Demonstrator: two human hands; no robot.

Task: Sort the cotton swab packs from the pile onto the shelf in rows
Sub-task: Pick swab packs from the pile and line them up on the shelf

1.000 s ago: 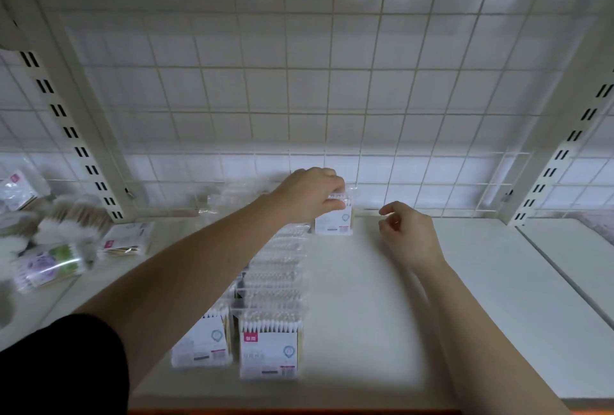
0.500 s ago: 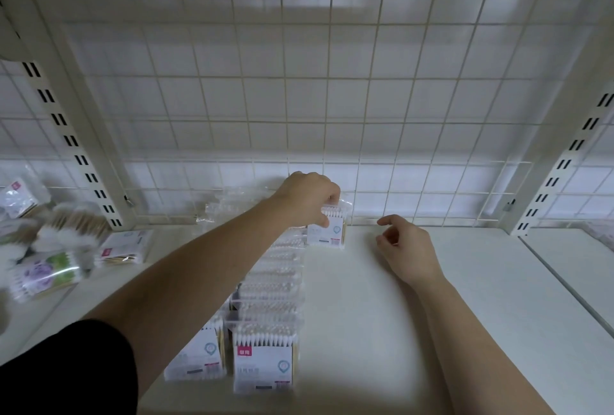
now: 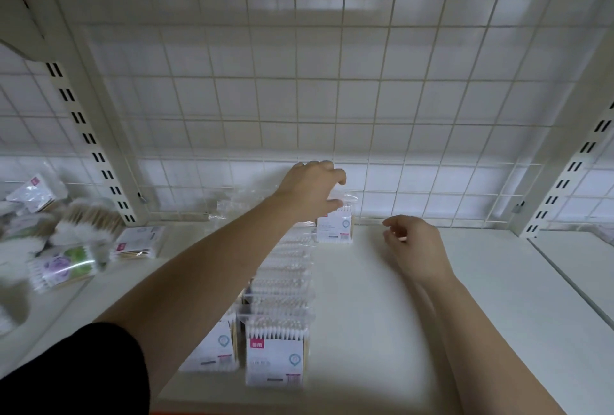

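Note:
A cotton swab pack stands upright at the back of the white shelf, close to the wire grid. My left hand reaches over it and pinches its clear plastic top between thumb and fingers. My right hand hovers just to the right of the pack, loosely curled and holding nothing. A row of standing packs runs from the front edge back toward that pack. A second row to its left is partly hidden by my left arm.
A loose pile of swab packs lies on the shelf section at the left, beyond a slotted upright. A wire grid closes the back. Another upright and a shelf seam bound the right side.
My left hand has carried the pack a little farther back toward the grid and keeps hold of its top. My right hand stays beside it.

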